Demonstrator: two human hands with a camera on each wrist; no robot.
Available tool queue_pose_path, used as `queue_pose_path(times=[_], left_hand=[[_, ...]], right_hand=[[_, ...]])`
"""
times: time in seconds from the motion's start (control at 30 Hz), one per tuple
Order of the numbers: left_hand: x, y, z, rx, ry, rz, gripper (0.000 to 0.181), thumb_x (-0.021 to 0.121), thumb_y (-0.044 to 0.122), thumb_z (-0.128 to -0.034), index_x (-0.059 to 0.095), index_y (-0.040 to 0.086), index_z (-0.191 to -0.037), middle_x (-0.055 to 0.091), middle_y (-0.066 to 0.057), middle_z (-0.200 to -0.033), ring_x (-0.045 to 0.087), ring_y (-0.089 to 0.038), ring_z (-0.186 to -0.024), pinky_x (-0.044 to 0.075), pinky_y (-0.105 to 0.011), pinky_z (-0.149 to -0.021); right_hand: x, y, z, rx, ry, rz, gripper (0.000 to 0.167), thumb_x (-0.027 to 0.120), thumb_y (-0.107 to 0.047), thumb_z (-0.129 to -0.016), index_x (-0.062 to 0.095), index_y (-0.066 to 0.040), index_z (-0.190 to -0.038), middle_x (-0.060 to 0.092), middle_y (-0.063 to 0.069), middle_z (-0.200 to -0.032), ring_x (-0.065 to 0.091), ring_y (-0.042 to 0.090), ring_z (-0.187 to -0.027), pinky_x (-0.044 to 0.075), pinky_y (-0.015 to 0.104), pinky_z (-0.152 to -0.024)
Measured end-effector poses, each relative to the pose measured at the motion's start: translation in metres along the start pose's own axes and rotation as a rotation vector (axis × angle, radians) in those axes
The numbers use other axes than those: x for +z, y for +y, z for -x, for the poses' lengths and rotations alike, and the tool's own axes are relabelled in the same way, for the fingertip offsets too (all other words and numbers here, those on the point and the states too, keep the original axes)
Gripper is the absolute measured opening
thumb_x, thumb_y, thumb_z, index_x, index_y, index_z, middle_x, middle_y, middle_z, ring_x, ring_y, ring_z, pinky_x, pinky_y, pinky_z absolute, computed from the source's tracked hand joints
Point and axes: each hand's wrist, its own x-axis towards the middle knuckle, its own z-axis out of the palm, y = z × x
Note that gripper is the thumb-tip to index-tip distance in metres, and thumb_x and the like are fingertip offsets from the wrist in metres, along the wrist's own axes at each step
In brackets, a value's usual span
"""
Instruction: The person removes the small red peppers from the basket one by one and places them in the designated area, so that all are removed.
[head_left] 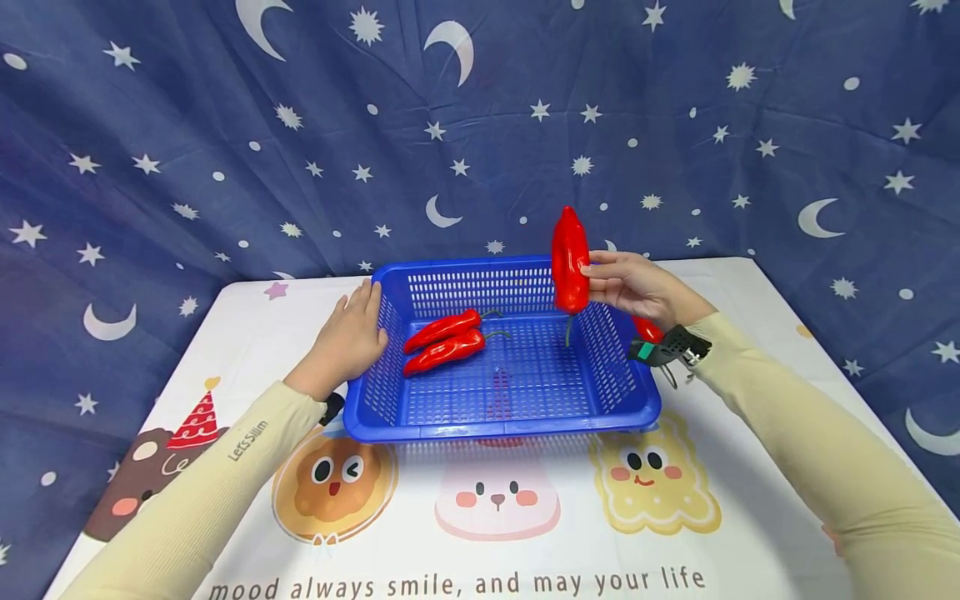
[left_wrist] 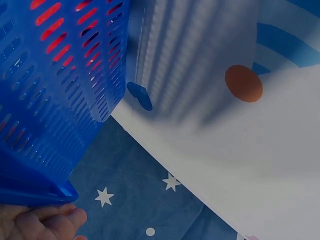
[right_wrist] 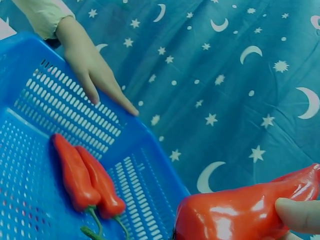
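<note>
My right hand [head_left: 637, 287] pinches a red pepper [head_left: 570, 262] above the right back part of the blue basket [head_left: 502, 432], its tip up and green stem hanging down. In the right wrist view the held pepper [right_wrist: 225, 215] has the thumb [right_wrist: 300, 215] against its side. Two red peppers [head_left: 444, 331] [head_left: 446, 352] lie side by side on the basket's left floor, stems to the right. My left hand [head_left: 348, 337] rests on the basket's left rim; the left wrist view shows its curled fingers [left_wrist: 47, 222] at the rim.
Another red pepper [head_left: 648, 329] lies outside the basket on the right, partly hidden by the right hand and wrist. The printed white tablecloth [head_left: 495, 550] covers the table. A blue star-and-moon curtain [head_left: 480, 125] hangs behind it.
</note>
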Motion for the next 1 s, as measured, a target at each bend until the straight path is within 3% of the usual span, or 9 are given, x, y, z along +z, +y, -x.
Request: queue_pose_path(times=[0.37, 0.57, 0.8, 1.0], left_hand=[[0.001, 0.000, 0.000, -0.004, -0.006, 0.001, 0.065, 0.041, 0.015, -0.0906, 0.017, -0.014, -0.144, 0.018, -0.032, -0.151, 0.020, -0.044, -0.141, 0.014, -0.055, -0.116], [0.002, -0.002, -0.001, -0.010, -0.020, 0.011, 0.067, 0.041, 0.017, -0.0909, 0.014, -0.013, -0.145, 0.015, -0.031, -0.152, 0.017, -0.043, -0.142, 0.012, -0.054, -0.117], [0.002, -0.001, -0.001, -0.008, -0.023, 0.011, 0.067, 0.041, 0.016, -0.0907, 0.014, -0.014, -0.144, 0.015, -0.032, -0.152, 0.016, -0.043, -0.143, 0.012, -0.054, -0.117], [0.002, -0.003, -0.001, -0.009, -0.031, 0.013, 0.068, 0.041, 0.017, -0.0905, 0.013, -0.013, -0.145, 0.014, -0.032, -0.152, 0.015, -0.042, -0.143, 0.011, -0.054, -0.117]], right_hand=[[-0.018, -0.014, 0.015, -0.042, -0.001, 0.041, 0.073, 0.051, -0.003, -0.093, 0.007, -0.004, -0.151, 0.063, 0.001, -0.103, 0.069, 0.018, -0.090, 0.058, 0.029, -0.077], [-0.031, -0.022, 0.024, -0.045, 0.048, 0.102, 0.066, 0.051, -0.005, -0.093, 0.018, -0.008, -0.150, 0.067, -0.002, -0.101, 0.069, 0.017, -0.090, 0.058, 0.028, -0.076], [-0.050, -0.033, 0.033, -0.028, 0.077, 0.096, 0.034, 0.051, -0.006, -0.094, 0.043, -0.012, -0.126, 0.067, 0.000, -0.102, 0.069, 0.018, -0.089, 0.058, 0.029, -0.076], [-0.067, -0.041, 0.041, -0.014, 0.132, 0.128, 0.018, 0.054, -0.009, -0.093, 0.059, -0.019, -0.107, 0.068, -0.002, -0.099, 0.070, 0.018, -0.087, 0.058, 0.028, -0.074]])
